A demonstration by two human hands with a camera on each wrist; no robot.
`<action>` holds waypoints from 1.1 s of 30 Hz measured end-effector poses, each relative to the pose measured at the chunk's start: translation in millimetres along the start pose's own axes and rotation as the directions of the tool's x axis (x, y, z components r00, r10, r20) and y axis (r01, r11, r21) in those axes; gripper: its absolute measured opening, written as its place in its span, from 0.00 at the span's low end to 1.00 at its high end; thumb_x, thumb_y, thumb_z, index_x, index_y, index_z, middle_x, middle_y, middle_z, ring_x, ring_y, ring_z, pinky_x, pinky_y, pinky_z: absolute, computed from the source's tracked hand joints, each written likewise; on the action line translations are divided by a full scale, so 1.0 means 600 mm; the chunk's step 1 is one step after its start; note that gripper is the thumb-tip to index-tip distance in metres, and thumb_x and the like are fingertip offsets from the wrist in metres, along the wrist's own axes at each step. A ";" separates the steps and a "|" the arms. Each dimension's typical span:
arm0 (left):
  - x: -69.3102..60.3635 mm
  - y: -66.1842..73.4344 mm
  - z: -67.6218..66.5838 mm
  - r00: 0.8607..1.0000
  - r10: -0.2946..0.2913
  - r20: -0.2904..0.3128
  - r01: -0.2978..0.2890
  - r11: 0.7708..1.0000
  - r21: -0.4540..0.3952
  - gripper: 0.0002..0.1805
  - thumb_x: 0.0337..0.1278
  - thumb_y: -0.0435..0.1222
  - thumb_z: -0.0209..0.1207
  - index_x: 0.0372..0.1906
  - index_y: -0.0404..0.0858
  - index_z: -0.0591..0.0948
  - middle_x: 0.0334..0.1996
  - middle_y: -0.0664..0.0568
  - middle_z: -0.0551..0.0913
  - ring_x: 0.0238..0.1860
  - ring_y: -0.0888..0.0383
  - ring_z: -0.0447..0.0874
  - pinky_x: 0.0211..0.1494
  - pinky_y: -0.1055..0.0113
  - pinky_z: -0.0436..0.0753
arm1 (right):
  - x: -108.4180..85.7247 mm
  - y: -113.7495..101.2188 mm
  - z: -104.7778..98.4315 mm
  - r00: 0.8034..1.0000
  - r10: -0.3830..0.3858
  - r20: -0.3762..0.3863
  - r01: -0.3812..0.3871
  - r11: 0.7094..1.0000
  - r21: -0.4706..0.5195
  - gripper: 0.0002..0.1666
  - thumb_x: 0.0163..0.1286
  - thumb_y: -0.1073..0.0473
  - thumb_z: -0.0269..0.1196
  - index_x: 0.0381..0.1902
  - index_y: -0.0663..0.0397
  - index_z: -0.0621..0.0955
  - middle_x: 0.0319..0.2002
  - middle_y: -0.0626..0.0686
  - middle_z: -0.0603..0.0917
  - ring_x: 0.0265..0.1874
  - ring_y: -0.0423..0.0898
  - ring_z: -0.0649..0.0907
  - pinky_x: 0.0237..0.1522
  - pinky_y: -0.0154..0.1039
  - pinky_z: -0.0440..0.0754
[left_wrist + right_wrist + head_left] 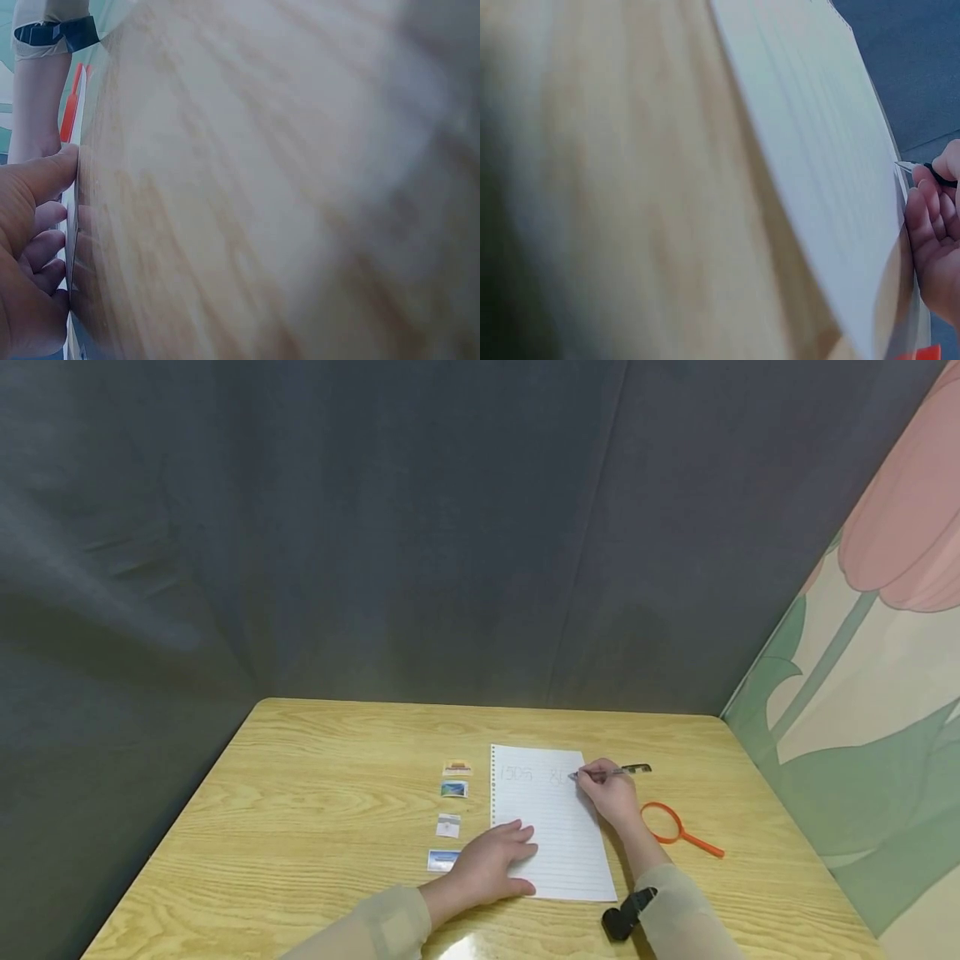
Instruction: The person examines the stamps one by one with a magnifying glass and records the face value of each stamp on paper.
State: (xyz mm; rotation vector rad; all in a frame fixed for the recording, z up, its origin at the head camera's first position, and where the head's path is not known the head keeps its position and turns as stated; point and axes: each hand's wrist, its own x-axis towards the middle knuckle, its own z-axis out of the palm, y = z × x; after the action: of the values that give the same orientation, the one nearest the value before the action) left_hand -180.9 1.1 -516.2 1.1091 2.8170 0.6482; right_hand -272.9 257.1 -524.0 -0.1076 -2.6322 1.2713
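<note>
My right hand (611, 793) pinches a pen (628, 769) whose tip meets the upper right part of a lined sheet of paper (558, 860). Handwritten figures run along the top of the sheet, the last ones beside the pen tip. In the right wrist view the pen (930, 169) sits between thumb and fingers at the sheet's far side. My left hand (491, 864) rests on the sheet's lower left, its fingers spread. Beside that hand lies a blue and white stamp (442, 860), partly covered by it.
Above that stamp, in a column left of the sheet, lie a grey and white stamp (448, 826), a blue-green stamp (453, 789) and a yellow-orange stamp (457, 767). An orange magnifying glass (701, 844) lies right of my right forearm. Dark curtains (450, 543) hang behind the wooden table (315, 827).
</note>
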 end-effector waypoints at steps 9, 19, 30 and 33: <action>0.000 0.003 -0.002 1.000 0.003 0.001 -0.003 1.000 0.010 0.31 0.51 0.51 0.71 0.60 0.43 0.82 0.67 0.53 0.74 0.70 0.55 0.66 0.71 0.65 0.66 | 0.005 -0.006 0.008 1.000 0.011 0.001 -0.011 1.000 0.028 0.07 0.65 0.61 0.65 0.38 0.59 0.84 0.33 0.54 0.85 0.33 0.48 0.81 0.34 0.36 0.79; -0.001 0.005 -0.005 1.000 -0.002 0.002 0.002 1.000 0.021 0.32 0.50 0.51 0.71 0.60 0.44 0.82 0.66 0.53 0.74 0.70 0.55 0.67 0.71 0.65 0.66 | 0.006 -0.007 0.009 0.998 0.056 0.003 -0.056 0.996 0.069 0.09 0.66 0.59 0.64 0.39 0.59 0.84 0.33 0.54 0.84 0.34 0.47 0.81 0.34 0.34 0.78; -0.002 0.004 -0.003 1.000 -0.008 -0.002 0.008 1.000 0.016 0.31 0.50 0.52 0.71 0.60 0.45 0.82 0.66 0.53 0.74 0.70 0.55 0.67 0.71 0.65 0.66 | 0.005 0.005 -0.004 0.997 0.052 -0.056 -0.047 0.996 0.077 0.09 0.65 0.60 0.65 0.38 0.61 0.84 0.34 0.56 0.85 0.31 0.44 0.80 0.28 0.28 0.78; -0.002 0.004 -0.003 1.000 -0.010 -0.005 0.010 1.000 0.011 0.31 0.50 0.51 0.71 0.60 0.45 0.82 0.66 0.53 0.74 0.70 0.55 0.67 0.71 0.65 0.66 | 0.005 0.002 -0.005 0.998 0.054 -0.044 -0.051 0.996 0.070 0.09 0.66 0.60 0.65 0.39 0.61 0.84 0.35 0.56 0.85 0.32 0.45 0.80 0.29 0.28 0.78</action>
State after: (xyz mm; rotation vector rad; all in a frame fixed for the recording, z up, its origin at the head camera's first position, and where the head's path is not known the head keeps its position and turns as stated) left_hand -179.1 1.3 -513.9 1.0966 2.8318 0.6356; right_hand -274.9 260.8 -522.8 -0.1936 -2.5598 1.3589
